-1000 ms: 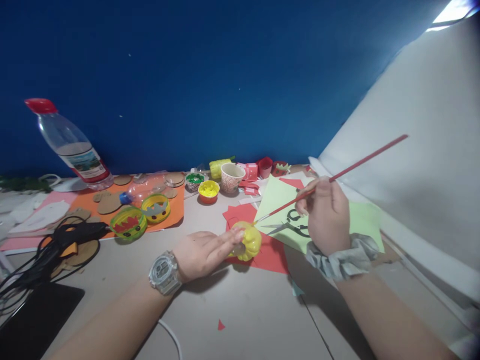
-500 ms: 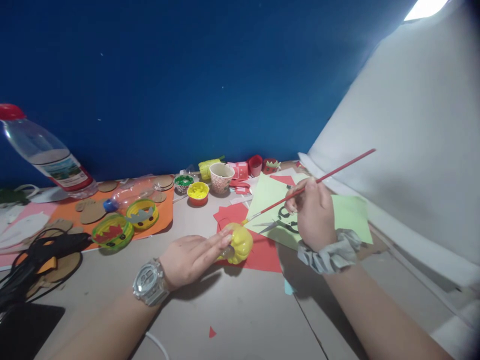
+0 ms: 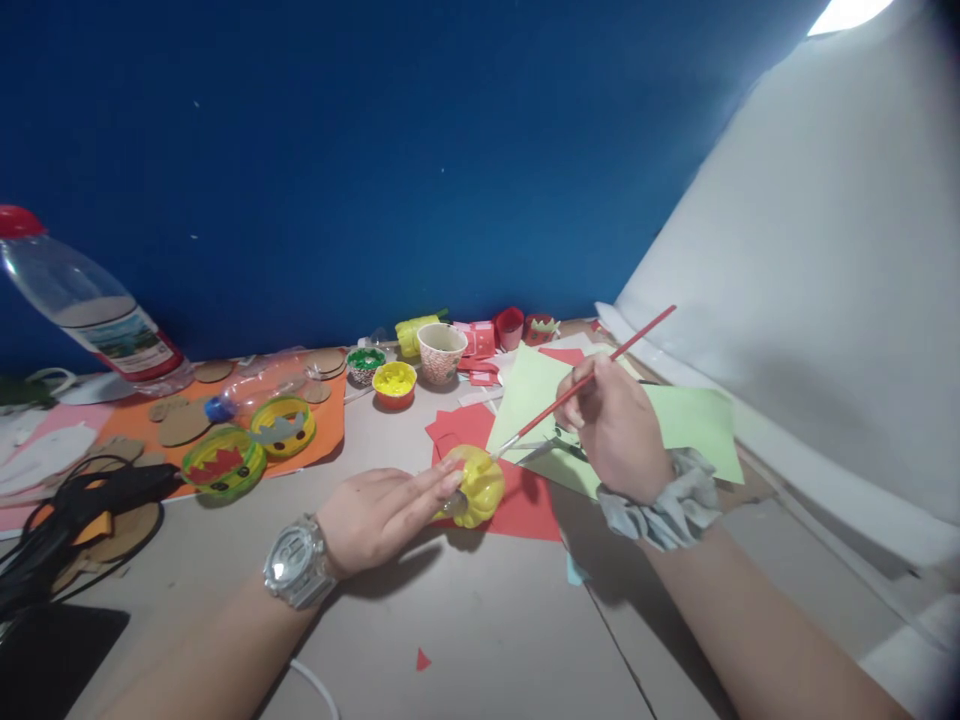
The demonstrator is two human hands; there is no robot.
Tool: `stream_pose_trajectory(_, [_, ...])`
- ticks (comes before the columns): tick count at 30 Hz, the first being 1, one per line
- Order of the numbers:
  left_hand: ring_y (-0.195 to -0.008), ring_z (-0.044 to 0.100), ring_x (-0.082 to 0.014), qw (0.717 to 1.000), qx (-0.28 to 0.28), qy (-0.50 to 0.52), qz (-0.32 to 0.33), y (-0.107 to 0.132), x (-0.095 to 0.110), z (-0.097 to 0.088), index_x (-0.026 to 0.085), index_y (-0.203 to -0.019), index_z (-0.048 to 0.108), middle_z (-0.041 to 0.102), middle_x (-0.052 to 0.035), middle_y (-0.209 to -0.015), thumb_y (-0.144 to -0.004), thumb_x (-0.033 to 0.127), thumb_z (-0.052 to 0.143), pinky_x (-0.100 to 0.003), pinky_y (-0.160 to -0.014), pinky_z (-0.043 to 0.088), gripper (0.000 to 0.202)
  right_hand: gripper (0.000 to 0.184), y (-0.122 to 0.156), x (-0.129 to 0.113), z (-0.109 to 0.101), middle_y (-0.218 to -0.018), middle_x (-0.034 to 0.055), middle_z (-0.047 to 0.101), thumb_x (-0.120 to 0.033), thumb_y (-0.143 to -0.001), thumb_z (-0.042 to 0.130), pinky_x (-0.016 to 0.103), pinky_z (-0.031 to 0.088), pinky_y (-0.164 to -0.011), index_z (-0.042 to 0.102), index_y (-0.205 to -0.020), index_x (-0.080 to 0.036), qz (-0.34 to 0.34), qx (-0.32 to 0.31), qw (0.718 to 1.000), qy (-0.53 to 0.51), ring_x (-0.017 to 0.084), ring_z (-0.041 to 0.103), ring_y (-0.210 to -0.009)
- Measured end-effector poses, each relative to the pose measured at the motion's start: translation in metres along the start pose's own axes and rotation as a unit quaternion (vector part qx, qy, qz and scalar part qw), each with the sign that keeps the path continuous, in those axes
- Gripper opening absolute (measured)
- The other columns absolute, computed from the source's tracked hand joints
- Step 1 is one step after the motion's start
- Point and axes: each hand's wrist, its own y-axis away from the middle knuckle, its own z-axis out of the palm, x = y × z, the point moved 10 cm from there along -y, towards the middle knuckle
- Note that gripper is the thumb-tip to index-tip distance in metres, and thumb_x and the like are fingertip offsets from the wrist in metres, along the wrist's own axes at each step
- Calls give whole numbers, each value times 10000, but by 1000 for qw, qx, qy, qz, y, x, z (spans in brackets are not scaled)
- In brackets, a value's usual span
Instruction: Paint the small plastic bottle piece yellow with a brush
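My left hand is closed around a yellow-painted plastic bottle bottom, its ribbed base turned toward the right; part of it is hidden under my fingers. A red-handled paintbrush is pinched in my right hand, with its bristle end at the upper right of the bottle bottom. Red paper lies beneath the bottle bottom. Under my right hand is light green paper, with scissors partly covered on it. A small cup of yellow paint stands behind my left hand.
A green paint cup and a patterned paper cup stand near the blue wall. Two decorated rings rest on the left by a clear bottle. A tall red-capped bottle and a black glue gun are farther left.
My right hand has turned and shifted slightly left, bringing the brush lower and steeper against the bottle bottom's upper right. My left hand keeps its hold in nearly the same place.
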Motion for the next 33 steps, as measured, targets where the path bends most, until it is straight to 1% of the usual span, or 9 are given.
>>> stream_pose_trajectory(2, [-748,717,-198,1000,-6,1,-1,0,0,1,40,-1477,-10,655,-249,-1131,-953,122,339,-304,-617,579,635,348,2,0,0,-486,-46,502,-517,-889,438,253,371,-419,497,-717,-221,5,-3,1000,20,109,461,-406])
stream_pose_trajectory(7, [-774,714,-195,1000,-9,-8,-12,4,-1,3,49,-1480,3,671,-232,-1116,-940,120,372,-295,-633,577,658,343,1,-7,-19,-503,-57,512,-509,-894,442,233,351,-430,487,-723,-215,-25,56,997,50,88,450,-413])
stream_pose_trajectory(10, [-777,711,-187,1000,-10,-10,-12,4,-1,4,54,-1481,14,675,-222,-1117,-941,125,371,-289,-640,575,651,356,0,-2,-15,-536,-53,518,-526,-905,392,249,370,-423,474,-732,-226,-17,37,999,32,98,453,-410])
stream_pose_trajectory(13, [-783,709,-179,1000,-10,-14,-8,4,-1,4,54,-1480,24,676,-213,-1121,-942,117,356,-283,-651,575,635,343,-3,5,-12,-509,-48,505,-534,-869,469,260,384,-418,499,-719,-227,2,15,999,40,110,469,-407])
stream_pose_trajectory(17, [-761,706,-168,1000,-19,-17,-15,5,-3,6,68,-1480,20,668,-208,-1142,-948,134,351,-275,-654,571,630,359,-6,4,-20,-473,-57,476,-555,-858,474,245,351,-409,485,-705,-229,-6,43,998,43,103,448,-399])
stream_pose_trajectory(20, [-765,705,-173,999,-22,-16,-18,5,-3,7,67,-1477,15,657,-217,-1157,-951,148,352,-275,-650,570,631,381,-6,4,-14,-502,-51,488,-558,-890,394,251,368,-416,474,-712,-231,0,26,999,24,102,440,-407])
stream_pose_trajectory(25, [-758,709,-185,999,-22,-18,-15,4,-2,7,66,-1480,0,658,-229,-1147,-952,141,343,-283,-638,567,635,332,-4,8,-12,-483,-58,485,-519,-851,517,237,380,-425,510,-713,-217,4,21,999,44,97,475,-419])
stream_pose_trajectory(28, [-766,710,-185,999,-27,-14,-23,5,-4,7,71,-1481,-10,669,-225,-1128,-947,140,374,-281,-649,563,662,347,-7,6,-16,-483,-61,478,-530,-885,441,237,366,-420,486,-721,-228,-14,40,999,27,95,454,-411])
stream_pose_trajectory(33, [-799,711,-194,999,-25,-10,-24,7,-5,10,64,-1479,-1,662,-231,-1139,-945,138,377,-284,-651,560,658,365,-3,5,-2,-515,-40,499,-541,-892,406,266,371,-410,492,-709,-237,-16,-2,1000,3,111,451,-405])
